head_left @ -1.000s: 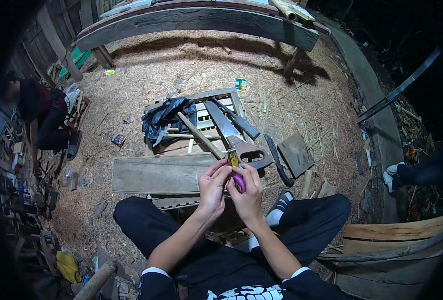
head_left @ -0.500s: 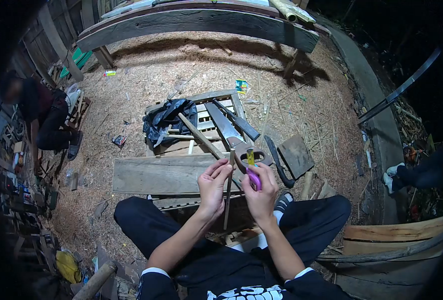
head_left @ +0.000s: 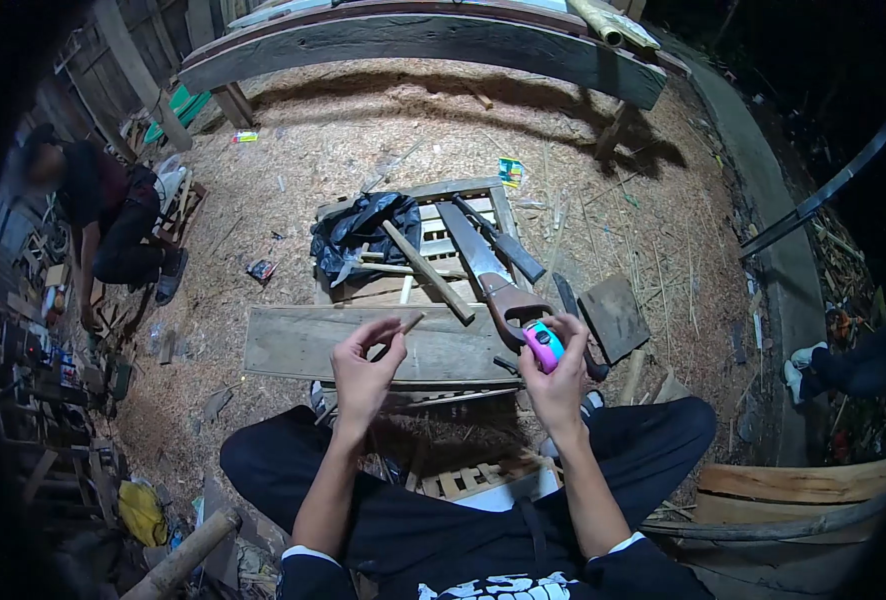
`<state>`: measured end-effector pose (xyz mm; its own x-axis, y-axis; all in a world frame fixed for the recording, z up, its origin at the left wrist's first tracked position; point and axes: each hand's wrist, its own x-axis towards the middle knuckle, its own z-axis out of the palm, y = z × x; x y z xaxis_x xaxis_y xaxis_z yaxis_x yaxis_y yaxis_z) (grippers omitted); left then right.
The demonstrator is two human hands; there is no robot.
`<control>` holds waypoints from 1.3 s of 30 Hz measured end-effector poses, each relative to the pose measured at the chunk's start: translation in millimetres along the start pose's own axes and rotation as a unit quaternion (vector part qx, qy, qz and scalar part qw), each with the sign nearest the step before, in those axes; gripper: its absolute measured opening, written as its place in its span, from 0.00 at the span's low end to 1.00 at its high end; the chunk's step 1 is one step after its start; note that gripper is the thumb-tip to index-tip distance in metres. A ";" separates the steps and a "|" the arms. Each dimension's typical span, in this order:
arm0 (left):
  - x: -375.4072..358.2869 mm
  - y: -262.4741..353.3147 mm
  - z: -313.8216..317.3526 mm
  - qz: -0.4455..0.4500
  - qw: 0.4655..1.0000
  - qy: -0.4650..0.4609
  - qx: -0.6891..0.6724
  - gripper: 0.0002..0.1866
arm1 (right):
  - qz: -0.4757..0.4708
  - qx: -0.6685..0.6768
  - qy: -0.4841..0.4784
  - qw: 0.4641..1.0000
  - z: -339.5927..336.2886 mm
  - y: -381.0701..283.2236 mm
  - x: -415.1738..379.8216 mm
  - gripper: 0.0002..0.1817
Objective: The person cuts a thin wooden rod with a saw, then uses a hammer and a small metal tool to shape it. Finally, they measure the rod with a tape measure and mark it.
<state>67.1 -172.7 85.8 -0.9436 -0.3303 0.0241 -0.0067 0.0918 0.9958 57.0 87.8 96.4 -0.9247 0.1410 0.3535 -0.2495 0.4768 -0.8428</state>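
Observation:
My left hand (head_left: 366, 372) is closed around a thin wooden stick (head_left: 412, 322), whose end points up and right above the wide plank (head_left: 293, 345). In my right hand (head_left: 555, 378) is a pink and blue tape measure (head_left: 544, 345), gripped by the fingers; no blade shows out of it. Just beyond that hand lies a handsaw (head_left: 506, 292) with a brown handle. A wooden bar (head_left: 428, 270) and a black plastic bag (head_left: 355, 235) rest on the slatted wooden frame (head_left: 503, 208).
A long wooden bench (head_left: 413, 60) spans the back. At the left a person (head_left: 113, 210) crouches beside wood scraps. Another person's shoes (head_left: 798, 370) show at the right. A square board (head_left: 613, 318) lies right of the saw, and curved planks (head_left: 793, 485) are at the lower right.
My hands have moved apart, the left one going left with the stick, which has tilted from near upright. The yellow tape blade no longer shows. The whole view has shifted slightly.

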 end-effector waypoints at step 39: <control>20.4 -4.0 68.2 0.216 0.949 -0.174 0.147 0.10 | -0.238 -0.158 -0.194 0.938 6.2 16.8 34.2 0.13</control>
<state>25.3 -115.7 76.2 -0.9314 0.1242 0.3421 0.3615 0.4228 0.8310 19.4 95.3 91.9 -0.7803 -0.4508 0.4335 -0.6202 0.6474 -0.4430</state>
